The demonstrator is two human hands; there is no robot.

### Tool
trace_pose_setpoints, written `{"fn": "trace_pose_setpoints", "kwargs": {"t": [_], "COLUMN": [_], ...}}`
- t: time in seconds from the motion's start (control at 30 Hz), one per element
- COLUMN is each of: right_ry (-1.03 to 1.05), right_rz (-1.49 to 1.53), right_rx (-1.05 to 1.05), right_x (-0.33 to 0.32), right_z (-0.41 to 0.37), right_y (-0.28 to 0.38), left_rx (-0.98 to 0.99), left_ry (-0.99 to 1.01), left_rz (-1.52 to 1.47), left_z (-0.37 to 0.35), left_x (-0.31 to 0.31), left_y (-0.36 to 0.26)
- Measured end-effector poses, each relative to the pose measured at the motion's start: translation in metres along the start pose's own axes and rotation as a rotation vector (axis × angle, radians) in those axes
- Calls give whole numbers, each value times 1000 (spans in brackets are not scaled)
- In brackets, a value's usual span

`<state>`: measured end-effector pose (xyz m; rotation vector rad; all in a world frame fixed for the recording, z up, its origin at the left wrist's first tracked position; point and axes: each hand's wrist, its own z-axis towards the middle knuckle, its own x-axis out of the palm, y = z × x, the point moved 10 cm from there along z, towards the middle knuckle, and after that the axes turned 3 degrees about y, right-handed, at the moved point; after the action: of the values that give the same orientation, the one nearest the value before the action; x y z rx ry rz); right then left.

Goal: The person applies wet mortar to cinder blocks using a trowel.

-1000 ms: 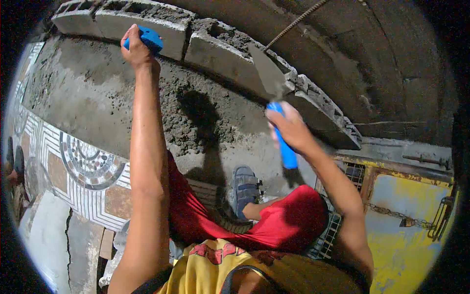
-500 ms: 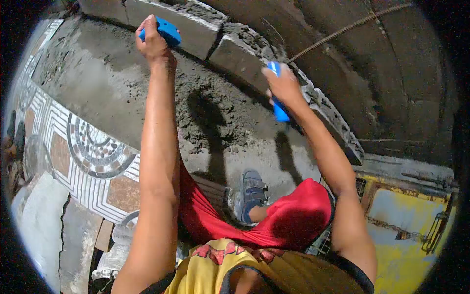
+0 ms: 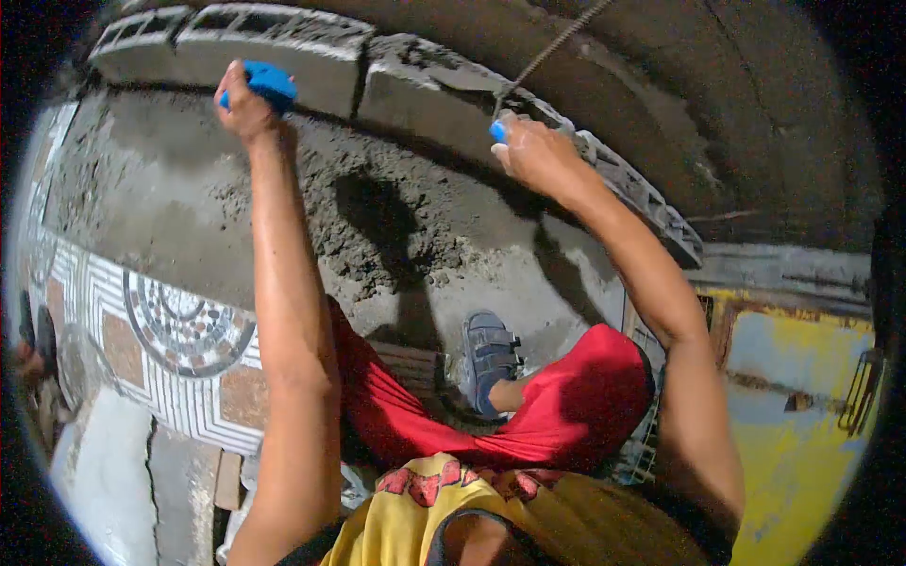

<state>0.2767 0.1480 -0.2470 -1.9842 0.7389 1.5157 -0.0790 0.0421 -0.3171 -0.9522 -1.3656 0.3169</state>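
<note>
My left hand (image 3: pixel 247 113), arm stretched forward, is closed round a thick blue block-like piece (image 3: pixel 272 87) with rounded edges. It is held close to the front face of a row of grey hollow concrete blocks (image 3: pixel 307 68). Farther right, my right hand (image 3: pixel 540 156) grips a blue handle (image 3: pixel 498 132), whose end shows by the thumb; the rest of that tool is hidden behind the hand. The right hand overlaps the top edge of the block row in this view. Between my hands lies crumbly wet mortar (image 3: pixel 326 222) on the ground.
A ribbed steel bar (image 3: pixel 557 45) slants up behind the blocks. Patterned tiles (image 3: pixel 175 344) and broken slabs (image 3: pixel 109 481) lie on the left. My sandalled foot (image 3: pixel 491 354) stands on the concrete. A yellow and grey metal panel (image 3: pixel 802 377) is at the right.
My left hand has shifted left and slightly down with the blue piece. The right hand has turned, so less of the blue handle shows. The view has swung, revealing more of the blocks at left.
</note>
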Motion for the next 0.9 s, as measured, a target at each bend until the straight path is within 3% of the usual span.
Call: {"fn": "trace_pose_setpoints", "kwargs": {"t": [0.07, 0.2, 0.3, 0.37, 0.47, 0.5, 0.53, 0.57, 0.6, 0.67, 0.7, 0.9], "right_ry": [-80, -63, -149, -197, -232, -350, -292, -235, -416, -251, -272, -242], "right_rz": [-23, 8, 13, 34, 229, 288, 443, 457, 391, 460, 385, 253], "right_rx": [-9, 234, 269, 342, 464, 386, 356, 348, 225, 290, 291, 411], "right_x": [-15, 12, 23, 26, 26, 19, 3, 17, 19, 38, 40, 55], "right_z": [-33, -99, -145, -171, -175, -163, -145, -126, -109, -72, -69, -120], "right_y": [0, -57, -109, -131, -140, -132, -113, -114, -108, -110, -112, -126], "left_rx": [-6, 130, -42, -24, 10, -4, -20, -42, -50, -80, -76, -116], "left_ry": [101, 60, 31, 24, 89, 109, 133, 126, 149, 146, 118, 154], "left_rz": [-22, 130, 73, 48, 49, 58, 67, 50, 55, 67, 56, 69], "left_z": [14, 20, 19, 17, 13, 9, 7, 10, 10, 8, 9, 3], "left_x": [0, -9, -9, -6, 2, 8, 15, 13, 17, 18, 18, 19], "left_y": [15, 12, 23, 24, 29, 31, 36, 46, 51, 58, 60, 61]}}
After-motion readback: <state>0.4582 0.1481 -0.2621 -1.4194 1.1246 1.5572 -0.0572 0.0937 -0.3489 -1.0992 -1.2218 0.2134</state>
